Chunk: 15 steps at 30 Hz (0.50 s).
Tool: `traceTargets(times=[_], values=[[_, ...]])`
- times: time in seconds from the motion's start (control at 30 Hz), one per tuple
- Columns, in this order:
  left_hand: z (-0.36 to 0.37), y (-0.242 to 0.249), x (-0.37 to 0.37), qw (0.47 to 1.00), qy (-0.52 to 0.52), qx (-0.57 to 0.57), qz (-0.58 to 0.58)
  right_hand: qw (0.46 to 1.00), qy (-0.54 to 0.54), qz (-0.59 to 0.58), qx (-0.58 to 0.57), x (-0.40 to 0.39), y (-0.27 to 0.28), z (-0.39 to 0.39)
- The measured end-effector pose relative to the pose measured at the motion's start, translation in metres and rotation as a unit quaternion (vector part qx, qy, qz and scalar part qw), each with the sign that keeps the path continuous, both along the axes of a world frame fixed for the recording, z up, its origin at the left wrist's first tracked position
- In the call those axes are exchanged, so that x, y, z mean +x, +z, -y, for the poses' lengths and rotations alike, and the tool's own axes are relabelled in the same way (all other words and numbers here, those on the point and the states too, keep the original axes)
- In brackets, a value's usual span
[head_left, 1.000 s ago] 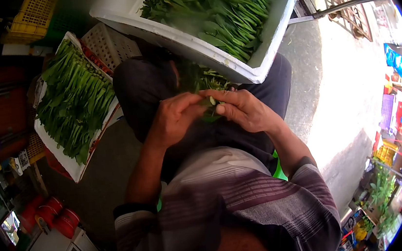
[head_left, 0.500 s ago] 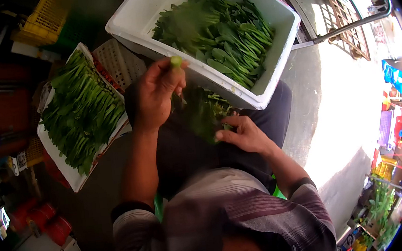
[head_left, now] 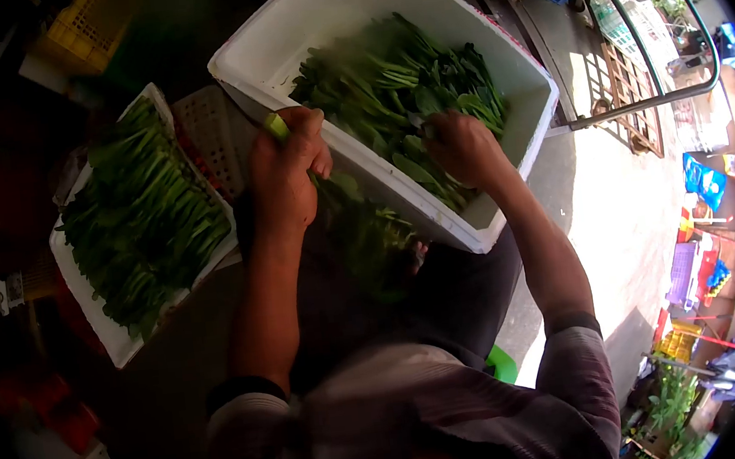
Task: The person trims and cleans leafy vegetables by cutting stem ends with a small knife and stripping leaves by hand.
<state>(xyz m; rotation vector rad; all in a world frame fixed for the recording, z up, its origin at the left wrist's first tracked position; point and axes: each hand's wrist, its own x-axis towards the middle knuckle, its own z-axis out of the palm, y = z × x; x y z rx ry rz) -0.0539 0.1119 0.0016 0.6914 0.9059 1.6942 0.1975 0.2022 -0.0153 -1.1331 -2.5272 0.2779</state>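
Observation:
Pinched upright in my left hand [head_left: 289, 162] is a leafy green stalk [head_left: 277, 127], its pale cut end above the fingers and its leaves hanging below. My right hand [head_left: 469, 149] reaches over the near rim of a white foam box [head_left: 350, 146], fingers closed at the leafy greens [head_left: 387, 75] piled inside. Its fingertips are partly hidden among the leaves. More greens [head_left: 373, 238], blurred and in shade, lie over my lap below the box.
At the left, a white-lined tray [head_left: 119, 341] holds neatly laid greens, beside a pale perforated crate [head_left: 204, 126]. A yellow crate [head_left: 87, 30] stands at the upper left. Metal cart rails [head_left: 641, 107] rise at the right, and a green stool [head_left: 501, 366] shows under me.
My right hand has moved from the greens over my lap up into the foam box. My left hand has shifted slightly down, still holding the stalk. The view has tilted a little.

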Motion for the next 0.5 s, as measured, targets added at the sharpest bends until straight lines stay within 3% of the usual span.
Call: traceTargets(times=[0.07,0.17,0.3,0.5], values=[[0.01,0.001,-0.005,1.0,-0.004,0.0,0.009,0.979,-0.057,0.181,-0.073,-0.019,-0.05,-0.043],[0.024,-0.002,-0.014,1.0,-0.013,0.0,0.018,0.955,-0.115,0.263,-0.079,-0.04,-0.106,-0.072],[0.024,0.007,-0.021,1.0,0.002,-0.003,-0.014,0.957,-0.123,0.248,-0.082,-0.045,-0.113,-0.074],[0.023,-0.002,-0.007,0.999,-0.019,-0.033,-0.019,0.984,-0.101,0.092,-0.116,-0.017,-0.034,-0.046]])
